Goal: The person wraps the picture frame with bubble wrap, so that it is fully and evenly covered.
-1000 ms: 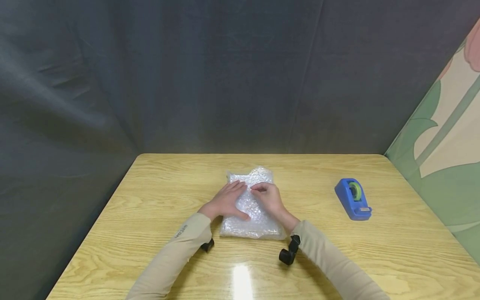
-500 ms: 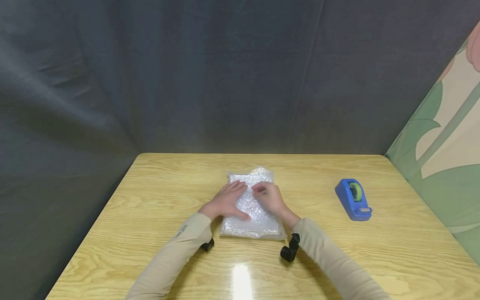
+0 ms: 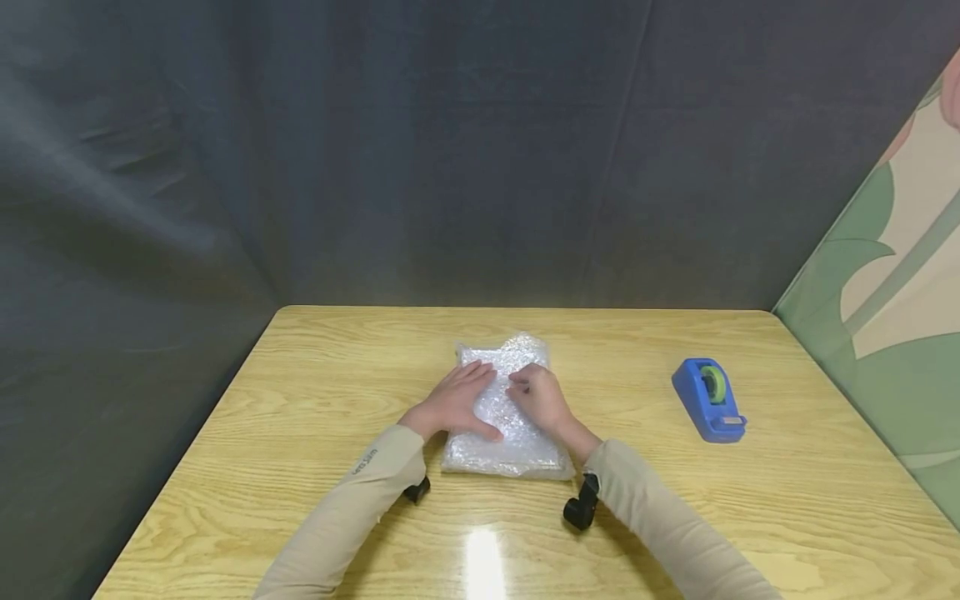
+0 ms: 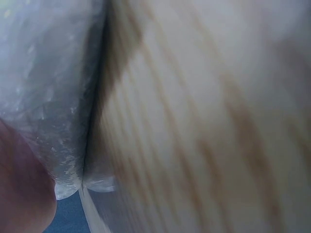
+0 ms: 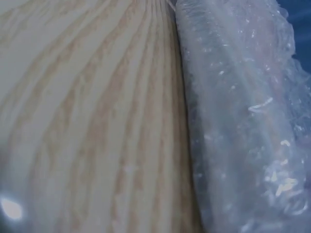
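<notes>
A flat package in clear bubble wrap lies on the table, with one ragged flap of wrap standing out at its far edge. My left hand rests on its left part, fingers straight and thumb spread to the right. On the right part is my right hand, fingers bent and thumb near the index finger; whether anything is pinched there is too small to see. In the left wrist view, part of a hand presses against the wrap. The right wrist view shows the wrapped side close up.
To the right on the wooden table stands a blue tape dispenser with a green roll. A dark curtain hangs behind the table, and a floral panel borders the right side.
My right hand has shifted slightly to the right across the wrap, its fingers bending a little more. The left hand stays in place on the package.
</notes>
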The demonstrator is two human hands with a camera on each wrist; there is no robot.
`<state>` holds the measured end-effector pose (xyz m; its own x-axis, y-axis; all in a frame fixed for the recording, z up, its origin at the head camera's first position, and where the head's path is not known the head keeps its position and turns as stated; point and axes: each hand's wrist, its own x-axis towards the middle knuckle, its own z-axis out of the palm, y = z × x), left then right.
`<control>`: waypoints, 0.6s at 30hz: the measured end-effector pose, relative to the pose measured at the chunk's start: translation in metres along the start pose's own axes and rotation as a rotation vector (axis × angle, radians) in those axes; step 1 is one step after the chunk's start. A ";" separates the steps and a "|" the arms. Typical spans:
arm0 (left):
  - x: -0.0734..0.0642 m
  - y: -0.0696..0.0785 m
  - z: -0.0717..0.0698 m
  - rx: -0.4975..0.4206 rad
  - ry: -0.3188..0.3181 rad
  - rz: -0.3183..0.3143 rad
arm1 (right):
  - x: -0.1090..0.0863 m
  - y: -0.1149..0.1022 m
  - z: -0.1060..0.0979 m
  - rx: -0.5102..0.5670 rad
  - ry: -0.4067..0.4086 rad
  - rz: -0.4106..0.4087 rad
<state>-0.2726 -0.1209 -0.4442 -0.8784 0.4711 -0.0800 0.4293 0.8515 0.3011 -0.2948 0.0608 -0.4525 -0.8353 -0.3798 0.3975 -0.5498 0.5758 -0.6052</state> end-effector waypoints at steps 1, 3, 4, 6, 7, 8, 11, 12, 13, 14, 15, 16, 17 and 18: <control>0.000 0.000 0.000 0.001 -0.001 -0.001 | 0.000 0.000 0.000 -0.012 -0.001 -0.009; 0.000 0.000 0.000 0.003 0.001 -0.002 | 0.000 0.000 0.000 -0.034 -0.003 -0.021; 0.000 0.000 0.000 0.004 0.002 0.000 | 0.000 0.000 -0.001 -0.044 -0.002 -0.025; 0.000 0.000 0.000 0.008 0.002 0.001 | -0.001 0.000 -0.001 -0.044 -0.001 -0.027; 0.000 0.000 0.000 0.005 0.004 0.003 | -0.001 0.001 -0.001 -0.037 -0.001 -0.027; 0.000 0.000 0.000 0.005 0.004 0.004 | -0.001 0.002 -0.002 -0.023 -0.003 -0.023; -0.001 0.000 0.000 0.000 0.003 0.006 | -0.003 0.004 -0.003 0.056 -0.013 -0.006; -0.001 0.000 0.000 -0.003 0.004 0.008 | -0.003 0.005 -0.004 0.082 -0.019 -0.005; -0.002 0.000 -0.001 -0.004 0.005 0.008 | -0.004 0.007 -0.005 0.109 -0.026 -0.005; -0.002 0.000 -0.001 -0.001 0.004 0.008 | -0.004 0.007 -0.007 0.128 -0.035 -0.011; -0.002 0.000 -0.001 -0.001 0.005 0.010 | -0.004 0.008 -0.008 0.138 -0.045 -0.024; -0.001 0.001 -0.001 0.002 0.007 0.012 | -0.004 0.008 -0.010 0.141 -0.060 -0.038; -0.002 0.001 -0.001 0.002 0.007 0.013 | -0.005 0.008 -0.011 0.135 -0.077 -0.058; -0.002 0.001 -0.002 0.002 0.009 0.016 | -0.005 0.008 -0.013 0.127 -0.095 -0.079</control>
<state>-0.2711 -0.1211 -0.4420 -0.8735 0.4822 -0.0665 0.4434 0.8446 0.3002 -0.2954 0.0766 -0.4505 -0.7823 -0.4903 0.3842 -0.6043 0.4477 -0.6591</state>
